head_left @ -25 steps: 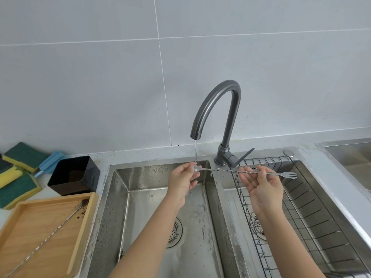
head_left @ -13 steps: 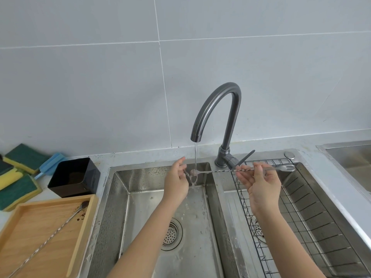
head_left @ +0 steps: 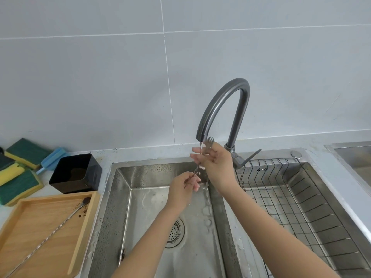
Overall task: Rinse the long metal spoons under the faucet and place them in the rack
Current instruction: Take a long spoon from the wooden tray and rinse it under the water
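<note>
A long twisted metal spoon (head_left: 208, 141) with a small fork end stands nearly upright under the grey faucet (head_left: 224, 109), in the running water. My right hand (head_left: 214, 163) holds its upper part just below the fork end. My left hand (head_left: 184, 185) pinches its lower part over the left sink basin (head_left: 140, 217). The bowl end is hidden by my left hand. A second long spoon (head_left: 50, 235), with dark residue on its bowl, lies diagonally in the wooden tray (head_left: 84, 223) at the left. The wire rack (head_left: 301, 207) sits in the right basin.
A black square container (head_left: 77, 173) stands behind the tray. Green-and-yellow sponges (head_left: 18, 177) and a blue brush (head_left: 52, 157) lie at the far left of the counter. The faucet lever (head_left: 251, 156) juts toward the rack. Another steel basin edge (head_left: 353, 155) shows at the far right.
The spoon has swung from lying level across the basins to nearly upright under the stream. My right hand moved left to the spout; my left hand dropped lower along the handle.
</note>
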